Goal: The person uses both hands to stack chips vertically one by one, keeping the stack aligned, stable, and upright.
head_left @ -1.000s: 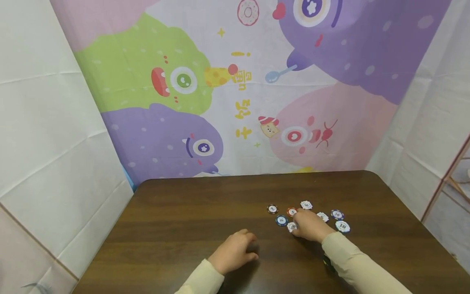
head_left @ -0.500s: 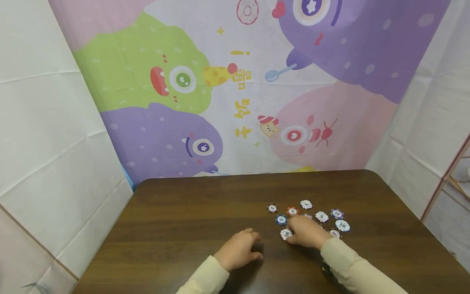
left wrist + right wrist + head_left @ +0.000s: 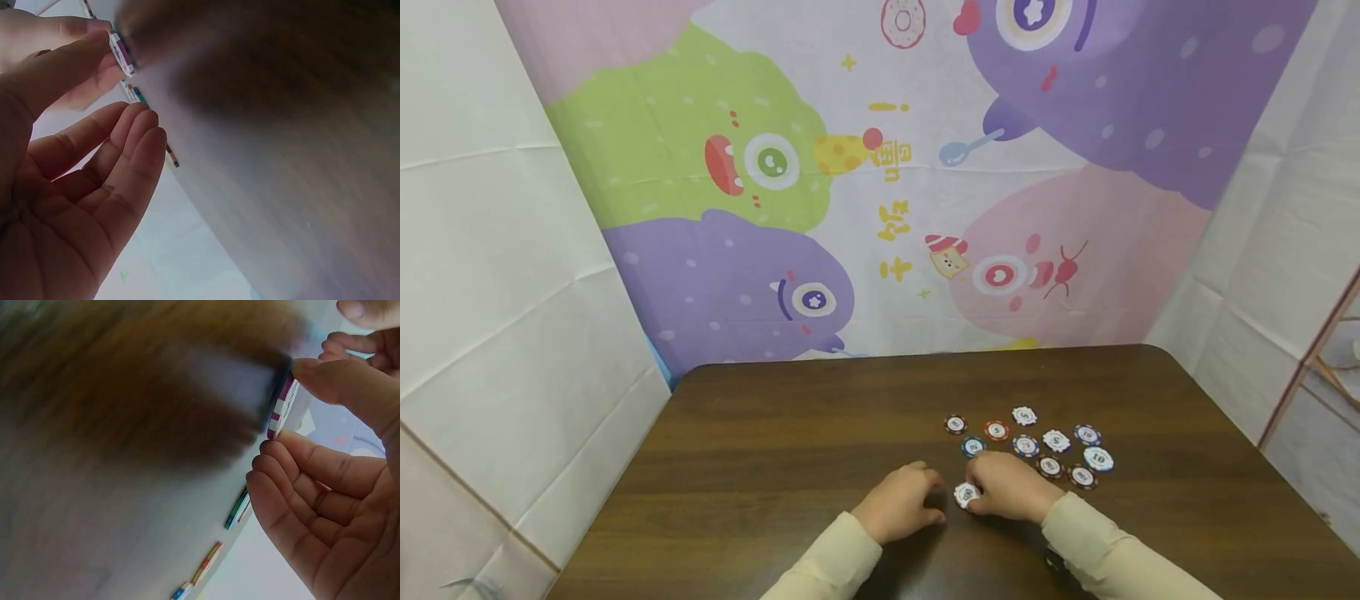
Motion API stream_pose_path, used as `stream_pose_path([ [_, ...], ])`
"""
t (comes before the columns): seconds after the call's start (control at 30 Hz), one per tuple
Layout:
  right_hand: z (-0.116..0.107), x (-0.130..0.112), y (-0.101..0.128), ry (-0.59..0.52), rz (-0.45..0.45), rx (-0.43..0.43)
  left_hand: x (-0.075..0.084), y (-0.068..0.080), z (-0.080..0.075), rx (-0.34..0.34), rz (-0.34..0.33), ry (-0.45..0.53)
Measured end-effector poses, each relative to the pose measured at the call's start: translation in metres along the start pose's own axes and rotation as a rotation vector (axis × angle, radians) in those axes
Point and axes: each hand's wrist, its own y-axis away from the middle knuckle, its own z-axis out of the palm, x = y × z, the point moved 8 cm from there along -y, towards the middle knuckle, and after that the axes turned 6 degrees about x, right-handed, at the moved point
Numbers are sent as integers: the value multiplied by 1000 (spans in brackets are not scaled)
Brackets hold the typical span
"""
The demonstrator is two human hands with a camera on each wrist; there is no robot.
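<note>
The head view alone shows the whole layout: a dark wooden worktop (image 3: 775,467) with loose poker chips (image 3: 1056,441) scattered just beyond the right hand (image 3: 1007,492), and the left hand (image 3: 901,507) resting close beside it. The wrist views lose that layout to blur, but they show the fingers from close up, which the head view cannot.

In the right wrist view the right hand (image 3: 331,487) pinches a white chip (image 3: 284,407) with purple edge marks between thumb and fingertips (image 3: 275,453). The chip stands on its edge against the worktop (image 3: 94,487), its flat faces turned sideways; being round, it has no long axis, and only its thin rim is seen here. The other fingers are loosely bent below it. More chips (image 3: 237,507) lie flat farther along the surface, edge-on to this camera.

From the head view the same white chip (image 3: 967,495) sits at the tips of the right hand's grip, on the side toward the left hand, its face tilted up toward the camera.

The left wrist view shows the left hand (image 3: 75,187) relaxed, fingers gently bent and apart from the palm, holding nothing. The white chip (image 3: 122,55) appears just past its fingertips (image 3: 147,134), held by the other hand.
</note>
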Motion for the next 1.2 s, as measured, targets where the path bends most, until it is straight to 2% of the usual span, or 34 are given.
stream_pose_path([
  [0.3, 7, -13, -1, -12, -34, -46, -1, -8, 9, -13, 12, -11],
  [0.47, 11, -17, -2, -8, -40, -50, 0, -11, 11, 4, 27, -22],
  [0.87, 9, -27, -3, -28, -73, -60, 2, -12, 14, -43, 10, 10],
  [1.2, 10, -27, -3, -46, -76, -60, 5, -12, 12, -30, 41, -9],
])
